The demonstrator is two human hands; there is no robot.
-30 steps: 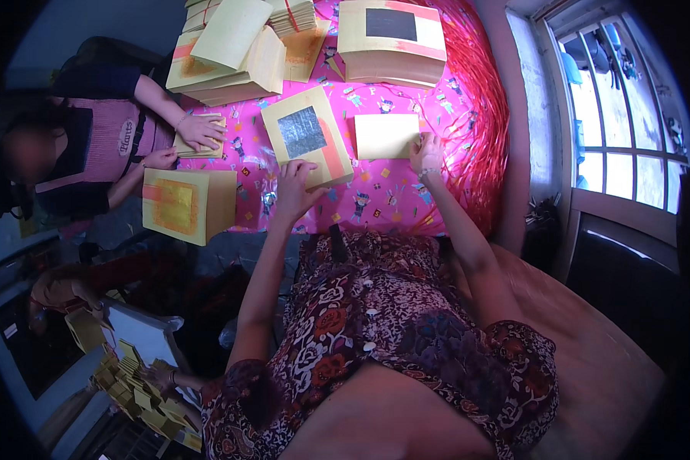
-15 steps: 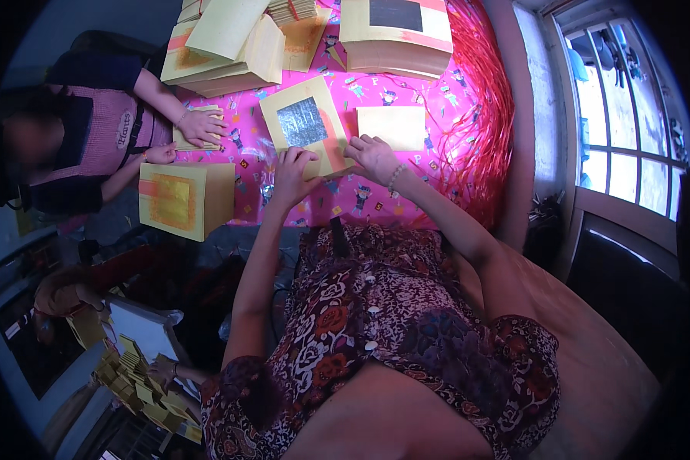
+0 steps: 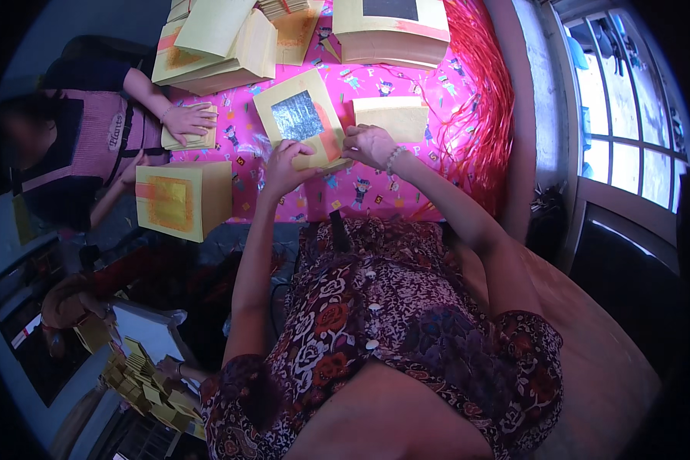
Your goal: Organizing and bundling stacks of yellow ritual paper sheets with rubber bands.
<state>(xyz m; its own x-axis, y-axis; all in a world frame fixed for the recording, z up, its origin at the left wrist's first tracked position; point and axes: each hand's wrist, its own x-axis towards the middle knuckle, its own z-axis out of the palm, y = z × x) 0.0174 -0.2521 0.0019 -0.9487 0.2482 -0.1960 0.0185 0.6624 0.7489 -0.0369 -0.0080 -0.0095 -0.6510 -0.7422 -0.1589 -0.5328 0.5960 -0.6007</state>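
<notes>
A tilted stack of yellow joss paper with a silver foil square and an orange band lies on the pink table cover in front of me. My left hand grips its lower left edge, fingers on top and thumb along the near side. At its right edge, my right hand is closed with curled fingers pinching the paper's corner; the fingertips are partly hidden. A beaded bracelet circles my right wrist. Just beyond that hand sits a plain pale yellow paper stack.
Taller joss paper stacks stand at the far side, another at the left edge. Red plastic strings spill along the right. On the left, a co-worker's hand presses a small paper stack. A barred window is at right.
My right hand has turned and its fingers have curled in more at the paper's corner. My left hand stays on the stack. The co-worker's lower hand has drawn back from the small stack.
</notes>
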